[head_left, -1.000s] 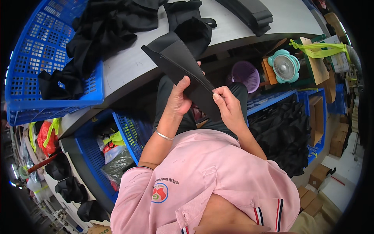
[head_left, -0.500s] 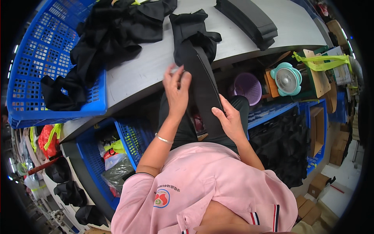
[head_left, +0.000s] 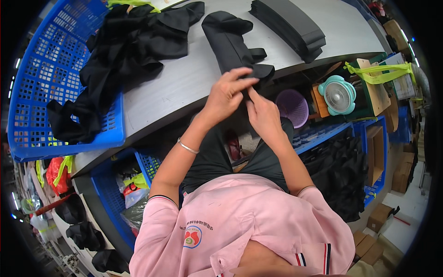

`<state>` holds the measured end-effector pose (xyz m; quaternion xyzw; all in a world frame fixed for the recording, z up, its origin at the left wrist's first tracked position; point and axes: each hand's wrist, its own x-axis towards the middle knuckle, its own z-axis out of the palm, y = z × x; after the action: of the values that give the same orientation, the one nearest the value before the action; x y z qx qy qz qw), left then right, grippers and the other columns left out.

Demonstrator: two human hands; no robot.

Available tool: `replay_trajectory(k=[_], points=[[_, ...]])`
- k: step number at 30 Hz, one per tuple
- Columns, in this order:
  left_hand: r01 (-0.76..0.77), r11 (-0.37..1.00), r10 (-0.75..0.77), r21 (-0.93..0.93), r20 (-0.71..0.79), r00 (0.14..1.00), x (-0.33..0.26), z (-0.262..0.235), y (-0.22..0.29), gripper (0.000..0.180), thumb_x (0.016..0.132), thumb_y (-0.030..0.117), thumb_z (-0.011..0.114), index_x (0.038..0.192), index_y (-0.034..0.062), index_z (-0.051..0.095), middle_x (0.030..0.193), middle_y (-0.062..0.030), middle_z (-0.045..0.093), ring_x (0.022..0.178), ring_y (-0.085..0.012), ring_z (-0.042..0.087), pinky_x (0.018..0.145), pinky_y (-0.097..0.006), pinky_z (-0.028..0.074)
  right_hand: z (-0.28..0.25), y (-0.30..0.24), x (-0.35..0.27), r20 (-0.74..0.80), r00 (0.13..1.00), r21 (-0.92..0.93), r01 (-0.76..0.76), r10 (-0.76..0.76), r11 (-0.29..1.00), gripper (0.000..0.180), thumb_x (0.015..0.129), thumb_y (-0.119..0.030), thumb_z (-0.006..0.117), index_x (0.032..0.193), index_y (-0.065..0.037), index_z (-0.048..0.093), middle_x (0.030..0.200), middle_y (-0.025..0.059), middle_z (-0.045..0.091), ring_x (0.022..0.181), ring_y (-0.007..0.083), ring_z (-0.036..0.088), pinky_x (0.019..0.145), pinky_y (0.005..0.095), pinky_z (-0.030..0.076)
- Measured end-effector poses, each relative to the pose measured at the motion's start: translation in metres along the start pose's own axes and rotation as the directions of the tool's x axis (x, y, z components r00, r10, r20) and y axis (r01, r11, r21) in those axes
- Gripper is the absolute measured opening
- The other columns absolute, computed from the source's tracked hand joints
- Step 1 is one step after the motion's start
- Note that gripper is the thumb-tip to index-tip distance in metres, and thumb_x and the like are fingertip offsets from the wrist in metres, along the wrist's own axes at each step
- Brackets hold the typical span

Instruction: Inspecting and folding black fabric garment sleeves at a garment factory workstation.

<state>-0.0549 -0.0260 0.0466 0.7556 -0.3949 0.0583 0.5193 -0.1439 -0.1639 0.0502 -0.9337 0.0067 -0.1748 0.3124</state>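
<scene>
Table (head_left: pixel 170 83), with black cloth (head_left: pixel 226 41) lying toward its near edge.
Working the cloth well likely means keeping it smooth, edges even. The left hand (head_left: pixel 224 97) slants across its near end, fingers partly apart; the right hand (head_left: pixel 265 115), just beside, points its forefinger up toward them. Whether either pinches anything, I cannot tell.

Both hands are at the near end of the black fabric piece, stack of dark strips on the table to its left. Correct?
Not quite: the stack of dark strips lies to the right of the black fabric piece, as the head view shows. Left hand and right hand are at its near end.
</scene>
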Motion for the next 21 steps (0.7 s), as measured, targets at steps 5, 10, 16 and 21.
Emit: replay_trajectory(k=[5, 10, 16, 21], points=[[-0.17, 0.981, 0.158, 0.091, 0.125, 0.979, -0.018, -0.005, 0.03, 0.05, 0.073, -0.006, 0.066, 0.119, 0.014, 0.073, 0.127, -0.009, 0.065, 0.09, -0.0226, 0.06, 0.079, -0.033, 0.051, 0.046, 0.05, 0.013, -0.079, 0.995, 0.138, 0.074, -0.063, 0.988, 0.011, 0.08, -0.002, 0.063, 0.09, -0.002, 0.067, 0.084, 0.0161, 0.07, 0.082, 0.0337, 0.071, 0.064, 0.0414, 0.054], [0.051, 0.991, -0.023, 0.12, -0.221, 0.975, -0.057, -0.021, 0.048, 0.075, 0.075, 0.006, 0.076, 0.145, 0.0056, 0.049, 0.148, -0.0156, 0.045, 0.121, -0.0261, 0.053, 0.092, -0.035, 0.048, 0.035, 0.04, 0.007, -0.004, 0.981, 0.769, -0.12, 0.193, 0.627, 0.038, 0.098, -0.015, 0.06, 0.132, 0.001, 0.056, 0.128, 0.0054, 0.061, 0.11, 0.0209, 0.062, 0.096, 0.0328, 0.051], [0.204, 0.971, -0.157, 0.128, -0.309, 0.938, -0.089, 0.011, 0.056, 0.089, 0.068, 0.01, 0.075, 0.149, 0.0072, 0.04, 0.154, -0.0164, 0.035, 0.133, -0.0319, 0.04, 0.1, -0.042, 0.043, 0.006, -0.002, 0.001, 0.325, 0.828, 0.935, -0.353, 0.456, -0.026, 0.033, 0.099, -0.014, 0.059, 0.13, 0.0, 0.057, 0.127, 0.0081, 0.061, 0.111, 0.0189, 0.062, 0.094, 0.035, 0.053], [0.232, 0.957, -0.126, 0.172, -0.473, 0.872, -0.07, 0.023, 0.066, 0.078, 0.066, 0.0, 0.07, 0.142, 0.0095, 0.051, 0.14, -0.0126, 0.047, 0.113, -0.0253, 0.049, 0.082, -0.032, 0.048, -0.004, -0.01, -0.008, 0.363, 0.838, 0.93, -0.352, 0.408, -0.103, 0.032, 0.098, -0.015, 0.06, 0.127, 0.0, 0.058, 0.119, 0.0087, 0.064, 0.104, 0.0179, 0.065, 0.089, 0.0338, 0.056]])
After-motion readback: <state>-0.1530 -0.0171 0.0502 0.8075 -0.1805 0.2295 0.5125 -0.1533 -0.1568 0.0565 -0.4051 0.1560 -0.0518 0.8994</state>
